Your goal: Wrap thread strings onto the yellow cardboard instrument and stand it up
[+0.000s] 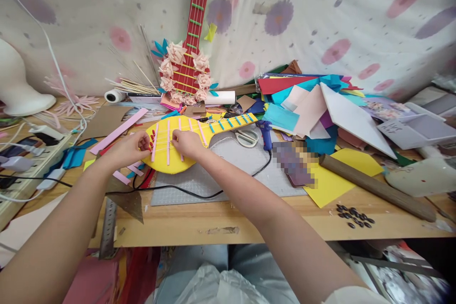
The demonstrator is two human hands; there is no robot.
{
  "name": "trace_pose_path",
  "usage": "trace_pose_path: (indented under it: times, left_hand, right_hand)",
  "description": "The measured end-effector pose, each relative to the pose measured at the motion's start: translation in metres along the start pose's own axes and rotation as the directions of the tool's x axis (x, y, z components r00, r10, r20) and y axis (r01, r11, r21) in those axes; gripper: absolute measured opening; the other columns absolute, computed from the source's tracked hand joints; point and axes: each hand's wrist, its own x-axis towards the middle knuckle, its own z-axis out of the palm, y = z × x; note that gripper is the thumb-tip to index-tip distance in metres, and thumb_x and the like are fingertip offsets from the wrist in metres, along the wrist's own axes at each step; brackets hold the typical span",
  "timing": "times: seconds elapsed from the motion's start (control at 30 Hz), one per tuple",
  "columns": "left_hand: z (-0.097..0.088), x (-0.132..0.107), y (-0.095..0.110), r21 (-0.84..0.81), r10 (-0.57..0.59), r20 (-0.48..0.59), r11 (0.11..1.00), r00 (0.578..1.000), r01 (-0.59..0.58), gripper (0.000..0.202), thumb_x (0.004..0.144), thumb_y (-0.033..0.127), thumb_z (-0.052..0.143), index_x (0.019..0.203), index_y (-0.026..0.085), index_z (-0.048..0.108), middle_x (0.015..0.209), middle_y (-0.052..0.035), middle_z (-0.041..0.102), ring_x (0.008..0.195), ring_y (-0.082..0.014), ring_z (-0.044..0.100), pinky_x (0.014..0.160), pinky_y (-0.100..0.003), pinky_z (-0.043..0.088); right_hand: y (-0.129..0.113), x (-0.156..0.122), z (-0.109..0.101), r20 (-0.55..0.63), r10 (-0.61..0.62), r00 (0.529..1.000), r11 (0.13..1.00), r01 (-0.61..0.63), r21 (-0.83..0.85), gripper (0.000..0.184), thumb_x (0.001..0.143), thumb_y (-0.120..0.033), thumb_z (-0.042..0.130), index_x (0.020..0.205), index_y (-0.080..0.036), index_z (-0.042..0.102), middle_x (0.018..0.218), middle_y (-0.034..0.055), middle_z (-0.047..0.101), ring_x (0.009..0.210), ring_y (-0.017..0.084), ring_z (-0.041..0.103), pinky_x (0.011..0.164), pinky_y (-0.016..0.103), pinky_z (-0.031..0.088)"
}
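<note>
A yellow paper model lute (174, 164) lies on the grey cutting mat (228, 164), its neck pointing to the right. Pink strips cross its body, blue strips cross the neck, and red pegs (153, 137) stand at its left end. Thin pale strings run along the body. Beside the pegs, my left hand (133, 148) is closed with fingertips pinched together; what they hold is too small to make out. My right hand (188, 145) rests over the middle of the body, fingers curled in at the strings, their tips partly hidden.
Behind stands a red model lute (188, 73) with paper flowers. A blue glue gun (264, 134), scissors (247, 138) and a blurred phone (294, 164) are to the right. Coloured sheets (309, 107), a brown tube (374, 185) and black oval pieces (354, 216) lie farther right. A black cable (192, 194) crosses the mat.
</note>
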Motion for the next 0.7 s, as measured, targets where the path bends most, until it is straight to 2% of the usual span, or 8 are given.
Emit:
trace_pose_path:
  times: [0.13, 0.27, 0.4, 0.5, 0.6, 0.63, 0.7]
  left_hand:
    - [-0.003, -0.007, 0.013, 0.255, 0.009, 0.012, 0.967, 1.0, -0.012, 0.018, 0.06, 0.034, 0.053, 0.075, 0.022, 0.05, 0.072, -0.0019, 0.06, 0.07, -0.022, 0.058, 0.058, -0.03, 0.037]
    - [-0.001, -0.01, 0.025, 0.406, -0.001, -0.006, 0.914, 1.0, 0.004, 0.016, 0.063, 0.033, 0.055, 0.075, 0.024, 0.053, 0.074, -0.0051, 0.061, 0.075, -0.0278, 0.06, 0.061, -0.033, 0.037]
    - [-0.001, -0.011, 0.036, 0.535, -0.074, -0.019, 0.842, 0.997, 0.073, 0.016, 0.068, 0.033, 0.052, 0.081, 0.024, 0.056, 0.078, -0.0077, 0.065, 0.08, -0.0302, 0.062, 0.065, -0.035, 0.041]
    - [-0.003, -0.015, 0.044, 0.55, -0.14, -0.032, 0.824, 0.99, 0.134, 0.028, 0.069, 0.035, 0.053, 0.095, 0.023, 0.056, 0.084, -0.0101, 0.067, 0.083, -0.0323, 0.063, 0.068, -0.039, 0.043]
    - [-0.006, -0.022, 0.056, 0.567, -0.241, -0.057, 0.791, 0.969, 0.23, 0.048, 0.068, 0.044, 0.056, 0.108, 0.018, 0.052, 0.094, -0.0162, 0.065, 0.09, -0.0364, 0.061, 0.072, -0.042, 0.045]
    - [-0.006, -0.023, 0.061, 0.581, -0.236, -0.07, 0.78, 0.969, 0.232, 0.054, 0.067, 0.047, 0.057, 0.11, 0.015, 0.05, 0.099, -0.0186, 0.064, 0.096, -0.0377, 0.059, 0.076, -0.043, 0.045]
    - [-0.004, -0.021, 0.072, 0.602, -0.124, -0.076, 0.785, 0.989, 0.145, 0.066, 0.065, 0.053, 0.058, 0.116, 0.012, 0.047, 0.112, -0.0214, 0.058, 0.11, -0.0391, 0.052, 0.087, -0.045, 0.041]
  right_hand:
    - [0.0, -0.001, 0.0, -0.013, 0.004, 1.0, 1.0, -0.004, 0.028, 0.021, 0.088, -0.028, 0.038, 0.094, -0.021, 0.058, 0.086, 0.0044, 0.07, 0.084, 0.019, 0.061, 0.066, 0.027, 0.038]
    - [-0.001, -0.001, 0.0, -0.014, 0.008, 1.0, 1.0, -0.007, 0.026, 0.02, 0.088, -0.029, 0.041, 0.094, -0.021, 0.058, 0.092, 0.0047, 0.07, 0.088, 0.02, 0.061, 0.068, 0.028, 0.039]
    - [-0.002, -0.001, 0.001, -0.009, 0.0, 1.0, 1.0, 0.0, 0.024, 0.021, 0.087, -0.031, 0.043, 0.095, -0.022, 0.059, 0.098, 0.0053, 0.069, 0.091, 0.021, 0.061, 0.07, 0.029, 0.041]
    - [-0.002, 0.0, 0.001, -0.006, 0.007, 1.0, 0.999, -0.007, 0.036, 0.021, 0.087, -0.031, 0.043, 0.095, -0.021, 0.059, 0.098, 0.0057, 0.069, 0.091, 0.022, 0.061, 0.071, 0.03, 0.041]
    - [-0.001, 0.0, -0.001, -0.013, 0.025, 1.0, 0.997, -0.024, 0.069, 0.02, 0.086, -0.031, 0.044, 0.093, -0.022, 0.06, 0.097, 0.0049, 0.069, 0.09, 0.02, 0.061, 0.07, 0.029, 0.041]
    - [0.0, 0.001, -0.002, -0.012, 0.029, 1.0, 0.996, -0.028, 0.089, 0.02, 0.085, -0.032, 0.045, 0.091, -0.022, 0.06, 0.097, 0.0045, 0.069, 0.089, 0.02, 0.061, 0.07, 0.028, 0.041]
    - [0.001, 0.002, -0.005, -0.002, 0.034, 0.999, 0.99, -0.033, 0.134, 0.019, 0.084, -0.033, 0.047, 0.089, -0.021, 0.061, 0.096, 0.0038, 0.069, 0.087, 0.018, 0.06, 0.068, 0.026, 0.04]
